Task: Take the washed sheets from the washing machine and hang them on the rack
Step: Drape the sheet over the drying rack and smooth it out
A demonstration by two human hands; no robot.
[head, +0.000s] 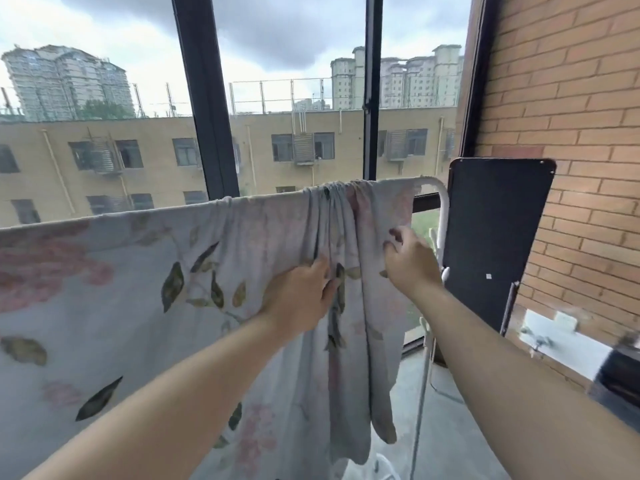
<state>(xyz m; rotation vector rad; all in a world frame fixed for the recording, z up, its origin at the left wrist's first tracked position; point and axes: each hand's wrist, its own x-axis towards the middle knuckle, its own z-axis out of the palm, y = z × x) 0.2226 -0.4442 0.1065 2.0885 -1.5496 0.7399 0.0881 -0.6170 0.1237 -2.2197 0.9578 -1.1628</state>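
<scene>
- The floral sheet hangs over the top rail of the white rack. On the left side it is spread flat, with pink blooms and dark leaves showing.
- Behind it is a dark-framed window, with apartment blocks and a grey sky outside.
- Toward the rack's right end the sheet is gathered into tight vertical folds that trail down toward the floor.
- The left hand is clamped on those gathered folds, fingers dug into the cloth and thumb pressed against it.
- The right hand is just beside it, at the sheet's right edge. Its fingers are curled, but I cannot tell whether they pinch the cloth.
- The two hands are apart, with one fold between them.
- A black panel leans against the brick wall, right of the rack.
</scene>
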